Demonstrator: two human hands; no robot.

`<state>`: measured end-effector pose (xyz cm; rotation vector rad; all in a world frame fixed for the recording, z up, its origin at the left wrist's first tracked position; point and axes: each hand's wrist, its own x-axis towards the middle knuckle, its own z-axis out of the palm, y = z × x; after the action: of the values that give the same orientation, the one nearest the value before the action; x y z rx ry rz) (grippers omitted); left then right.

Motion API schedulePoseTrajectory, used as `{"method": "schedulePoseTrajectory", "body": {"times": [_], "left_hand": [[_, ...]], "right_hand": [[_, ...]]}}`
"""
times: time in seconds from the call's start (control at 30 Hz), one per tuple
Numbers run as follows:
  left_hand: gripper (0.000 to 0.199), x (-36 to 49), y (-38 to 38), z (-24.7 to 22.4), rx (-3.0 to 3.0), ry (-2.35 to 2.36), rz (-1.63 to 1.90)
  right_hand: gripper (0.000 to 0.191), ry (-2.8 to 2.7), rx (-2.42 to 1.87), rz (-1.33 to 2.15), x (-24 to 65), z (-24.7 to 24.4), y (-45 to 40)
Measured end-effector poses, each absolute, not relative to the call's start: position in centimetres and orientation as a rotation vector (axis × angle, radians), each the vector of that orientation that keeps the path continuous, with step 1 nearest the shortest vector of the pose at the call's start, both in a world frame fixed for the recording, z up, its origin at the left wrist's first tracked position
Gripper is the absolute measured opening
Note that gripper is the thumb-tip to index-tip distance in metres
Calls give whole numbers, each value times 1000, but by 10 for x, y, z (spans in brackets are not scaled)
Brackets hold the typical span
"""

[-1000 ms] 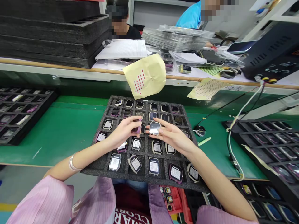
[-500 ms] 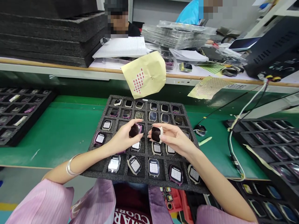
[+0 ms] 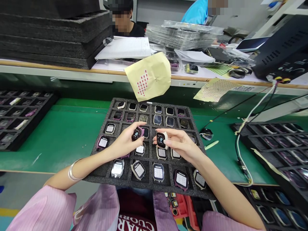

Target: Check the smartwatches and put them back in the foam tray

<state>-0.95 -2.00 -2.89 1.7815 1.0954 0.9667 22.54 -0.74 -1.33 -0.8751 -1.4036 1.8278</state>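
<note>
My left hand [image 3: 127, 140] is closed around a purple smartwatch body [image 3: 137, 133], its screen lit with a watch face. In my right hand [image 3: 179, 142] I grip a white smartwatch body [image 3: 161, 140] between thumb and fingers; its screen also glows with a watch face. Both are held above a black foam tray [image 3: 149, 187] divided into compartments. Strapless watches fill many of these; the rear rows have dark screens, while front ones such as the purple-cased watch [image 3: 181, 179] show a white page. My hands cover part of the middle rows.
More foam trays of watches stand at left [image 3: 14, 128] and right [image 3: 276, 141]. A white cable [image 3: 238, 144] hangs at right. Behind, a shelf carries stacked black foam [image 3: 48, 38], papers [image 3: 125, 48] and clear plastic trays [image 3: 183, 35]. Yellow sticker sheets [image 3: 150, 77] hang from its edge. Two people are beyond.
The screens of both held watches were dark and now show watch faces. My left hand has tilted its watch slightly; my right hand has barely moved.
</note>
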Motion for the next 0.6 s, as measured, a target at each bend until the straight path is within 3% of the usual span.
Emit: {"method": "schedulePoseTrajectory", "body": {"times": [0.6], "left_hand": [[49,-8,-21,-29,1772,1072,930]], "right_hand": [[40,-1493,-969,1692,224,-13,-10]]}}
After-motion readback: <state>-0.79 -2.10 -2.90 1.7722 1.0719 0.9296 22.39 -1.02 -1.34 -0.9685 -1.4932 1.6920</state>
